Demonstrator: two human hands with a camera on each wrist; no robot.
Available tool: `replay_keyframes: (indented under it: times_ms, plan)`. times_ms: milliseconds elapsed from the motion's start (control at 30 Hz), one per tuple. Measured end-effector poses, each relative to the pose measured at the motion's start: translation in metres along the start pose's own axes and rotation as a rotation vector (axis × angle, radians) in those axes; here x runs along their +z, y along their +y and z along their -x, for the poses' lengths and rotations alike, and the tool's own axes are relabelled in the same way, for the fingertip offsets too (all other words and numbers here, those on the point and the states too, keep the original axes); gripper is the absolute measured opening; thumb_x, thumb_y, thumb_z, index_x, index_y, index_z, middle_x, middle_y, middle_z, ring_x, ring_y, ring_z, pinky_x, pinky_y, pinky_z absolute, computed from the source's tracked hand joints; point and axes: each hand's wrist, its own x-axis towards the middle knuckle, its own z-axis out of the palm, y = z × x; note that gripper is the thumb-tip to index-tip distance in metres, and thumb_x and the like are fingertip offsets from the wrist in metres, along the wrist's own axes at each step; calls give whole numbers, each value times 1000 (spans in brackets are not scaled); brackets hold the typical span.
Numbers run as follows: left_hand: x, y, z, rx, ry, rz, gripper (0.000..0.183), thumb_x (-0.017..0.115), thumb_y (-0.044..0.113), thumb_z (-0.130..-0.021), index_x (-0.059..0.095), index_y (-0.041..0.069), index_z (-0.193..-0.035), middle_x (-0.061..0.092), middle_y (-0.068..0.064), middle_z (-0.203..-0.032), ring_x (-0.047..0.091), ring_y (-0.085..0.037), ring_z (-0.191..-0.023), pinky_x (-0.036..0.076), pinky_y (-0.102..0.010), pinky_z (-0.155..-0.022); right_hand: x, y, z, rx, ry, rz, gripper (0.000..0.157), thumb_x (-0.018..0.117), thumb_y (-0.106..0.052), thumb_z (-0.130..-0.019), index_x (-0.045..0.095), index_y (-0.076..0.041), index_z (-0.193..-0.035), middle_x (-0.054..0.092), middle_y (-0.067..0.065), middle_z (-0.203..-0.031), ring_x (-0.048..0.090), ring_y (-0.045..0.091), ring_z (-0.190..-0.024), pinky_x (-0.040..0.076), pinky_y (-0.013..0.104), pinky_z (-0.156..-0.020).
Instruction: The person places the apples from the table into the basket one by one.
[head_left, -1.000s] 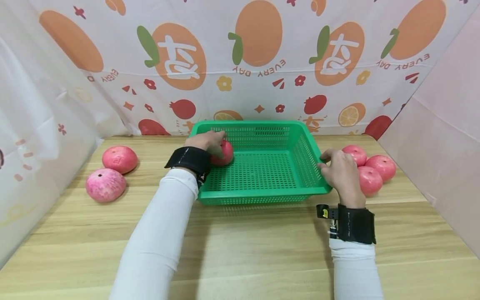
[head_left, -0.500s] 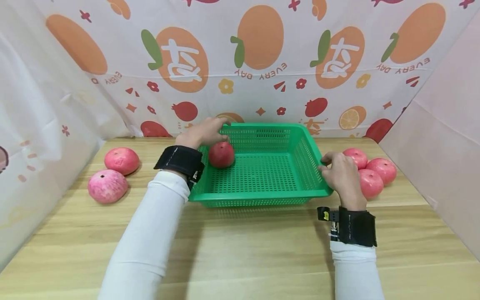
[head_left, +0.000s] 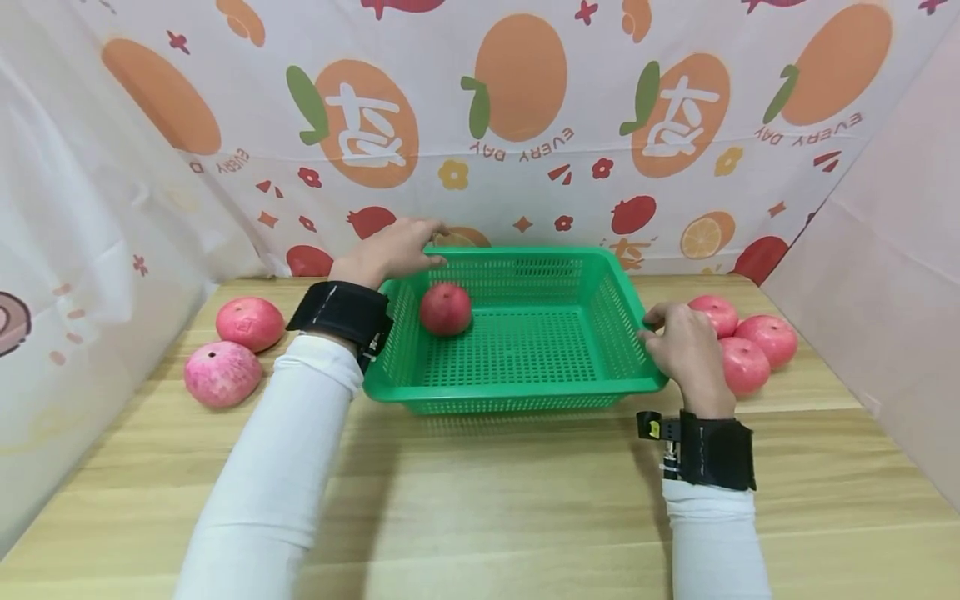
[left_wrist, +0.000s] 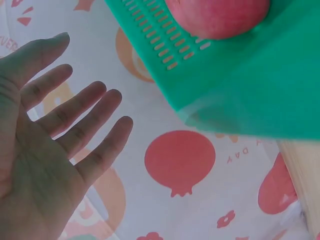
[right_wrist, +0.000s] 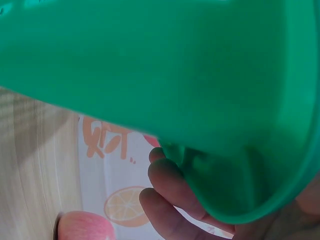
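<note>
A green plastic basket [head_left: 517, 390] with slotted walls sits mid-table. In its left end lies a round red apple-like fruit [head_left: 446, 309], also in the left wrist view [left_wrist: 220, 15]. My left hand [head_left: 390, 252] hovers over the basket's back left corner, its fingers spread and apart from the fruit. The left wrist view shows that palm [left_wrist: 40, 165] holding nothing. My right hand [head_left: 686, 350] grips the basket's right rim. In the right wrist view its fingers [right_wrist: 175, 187] curl under the rim, partly hidden by the green plastic.
Two pinkish fruits, one plain [head_left: 250, 324] and one mottled [head_left: 222, 374], rest left of the basket. Several more red fruits [head_left: 767, 340] cluster beside my right hand. A printed cloth [head_left: 517, 192] hangs behind the wooden table [head_left: 480, 500], with pale cloth at both sides.
My left hand has let go of the red fruit inside the basket and moved up, back and left, its fingers opening. My right hand has stayed on the rim.
</note>
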Motion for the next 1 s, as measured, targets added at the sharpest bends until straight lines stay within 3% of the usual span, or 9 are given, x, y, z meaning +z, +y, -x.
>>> replay_keyframes:
  times_ms: [167, 600, 1000]
  plan:
    - [1, -5, 5, -12, 5, 10, 50, 64, 10, -99, 47, -5, -144, 50, -27, -143, 50, -41, -128, 41, -53, -107, 3, 0, 1, 17, -27, -13, 29, 65, -7, -97, 65, 13, -119, 66, 29, -109, 61, 40, -87, 58, 52, -78]
    - [-6, -10, 16, -40, 33, 39, 49, 63, 10, -99, 48, -6, -143, 53, -29, -138, 49, -44, -128, 42, -56, -106, -3, -1, -4, -18, 19, 3, 28, 66, -7, -97, 66, 14, -116, 67, 30, -110, 61, 41, -89, 56, 53, -78]
    - [2, -38, 35, -33, 38, 21, 47, 63, 7, -99, 48, -11, -139, 58, -31, -121, 54, -43, -113, 45, -56, -98, -1, 1, 0, 6, -17, -22, 28, 65, -6, -97, 65, 14, -117, 66, 30, -110, 62, 41, -90, 56, 54, -81]
